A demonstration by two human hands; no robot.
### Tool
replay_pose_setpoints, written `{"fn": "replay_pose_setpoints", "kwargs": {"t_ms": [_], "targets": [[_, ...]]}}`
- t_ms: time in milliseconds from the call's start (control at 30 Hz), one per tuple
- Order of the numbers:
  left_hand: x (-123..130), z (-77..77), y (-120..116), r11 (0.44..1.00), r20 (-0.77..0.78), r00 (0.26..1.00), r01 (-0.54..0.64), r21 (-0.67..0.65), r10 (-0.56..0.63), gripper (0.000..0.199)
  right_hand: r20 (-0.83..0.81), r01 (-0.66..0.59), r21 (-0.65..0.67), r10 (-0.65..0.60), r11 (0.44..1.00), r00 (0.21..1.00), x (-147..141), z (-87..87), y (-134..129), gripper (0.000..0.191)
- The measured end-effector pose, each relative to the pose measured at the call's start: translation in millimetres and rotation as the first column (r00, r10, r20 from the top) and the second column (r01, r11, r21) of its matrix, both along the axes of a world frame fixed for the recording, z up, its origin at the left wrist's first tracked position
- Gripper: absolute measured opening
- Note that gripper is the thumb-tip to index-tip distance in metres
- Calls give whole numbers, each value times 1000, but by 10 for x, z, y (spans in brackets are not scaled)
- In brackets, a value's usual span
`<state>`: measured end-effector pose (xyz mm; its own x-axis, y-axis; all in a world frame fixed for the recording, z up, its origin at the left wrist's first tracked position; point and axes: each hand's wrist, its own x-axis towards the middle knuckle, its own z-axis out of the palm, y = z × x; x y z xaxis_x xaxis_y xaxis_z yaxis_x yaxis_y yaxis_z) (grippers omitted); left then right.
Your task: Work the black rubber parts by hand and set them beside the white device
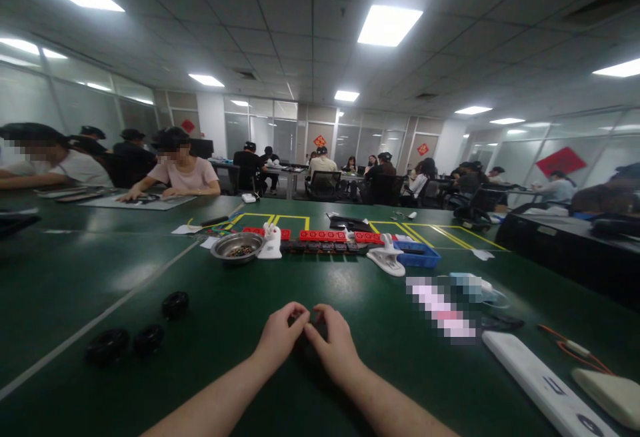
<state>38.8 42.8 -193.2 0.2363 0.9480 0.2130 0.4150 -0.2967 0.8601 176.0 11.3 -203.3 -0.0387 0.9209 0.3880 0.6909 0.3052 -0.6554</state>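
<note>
My left hand and my right hand meet over the green table in front of me, their fingertips almost touching. Fingers and thumbs on both are curled inward and closed. Whether something small sits between the fingertips I cannot make out. To the left of my left hand lie several black rings that look like small tyres, among them one ring farther out and another nearer. Beyond my hands stands a metal bowl with small parts in it. Beside it is a row of red trays behind black blocks.
White clip-like stands flank the row, the right one by a blue bin. On the right lie a long white device, an orange cable and a cream-coloured object. A co-worker sits across the table.
</note>
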Motion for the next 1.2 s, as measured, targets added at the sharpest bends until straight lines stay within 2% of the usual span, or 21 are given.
{"fn": "replay_pose_setpoints", "kwargs": {"t_ms": [67, 167, 367, 500, 633, 700, 800, 933, 1100, 1200], "targets": [[3, 28, -66, 1000, 21, 1000, 1, 30, -2, 27, 20, 41, -39, -41, 998, 999, 16, -9, 22, 28], [1, 50, -128, 993, 50, 999, 10, 115, -16, 26, 65, 19, -90, -13, 996, 998, 28, -27, 44, 44], [-16, 56, -134, 985, 60, 997, 35, 169, -46, 26, -37, -36, -120, 32, 992, 999, 4, -55, 29, 47], [-23, 9, -62, 996, 116, 993, 23, 87, -33, 33, -80, -37, -122, 27, 992, 996, -3, -80, 52, 37], [-27, -72, 73, 990, 132, 991, 37, -134, -19, 42, -149, -35, -101, 20, 994, 989, -6, -80, 67, 17], [-27, -96, 131, 981, 137, 990, 65, -185, -40, 42, -134, -42, -66, 32, 997, 990, -7, -65, 56, 16], [-20, -86, 155, 988, 116, 993, 53, -145, -36, 36, -65, -60, -45, 57, 997, 996, -10, -40, 28, 20], [-6, -20, 62, 997, 92, 995, 36, -70, -30, 30, 18, -78, -68, 79, 995, 997, -12, -30, 16, 23], [1, 18, -72, 996, 77, 994, 72, 61, -77, 25, 102, 7, -63, 0, 998, 995, 2, -56, 41, 42], [-2, 7, -93, 995, 90, 994, 54, 88, -62, 26, 153, -15, -52, 22, 999, 988, 1, -81, 48, 47]]}}
